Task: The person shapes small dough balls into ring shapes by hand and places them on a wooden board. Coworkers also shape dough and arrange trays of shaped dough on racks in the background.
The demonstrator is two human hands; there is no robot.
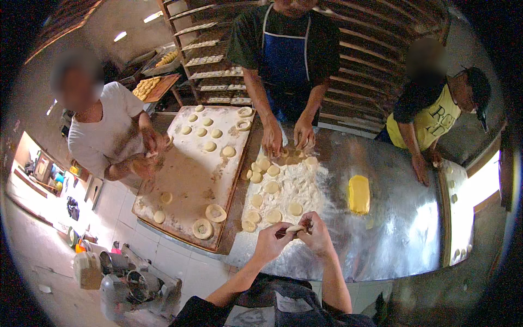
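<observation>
Left hand (271,241) and right hand (318,236) pinch 1 dough piece (295,229) from both ends, its long axis crosswise between the 2 grips, over the worktop (389,240), nearer the body than the dough rounds (273,216).

Yellow block (358,194), one, rounded corners, lying on the grey surface (403,223), between 3 and 4 o'clock from the centre of view. Rack (204,60), loaded with trays, 11 o'clock. Wooden board (164,85), bearing golden-brown pieces (145,89), 10 o'clock. Light strips (120,36), two, overhead, between 10 and 11 o'clock. Beige container (87,272), 8 o'clock. Grey cylinder (111,295), just beside it, between 7 and 8 o'clock. Pale tiled floor (188,270), 7 o'clock. Bright opening (488,178), 3 o'clock.
</observation>
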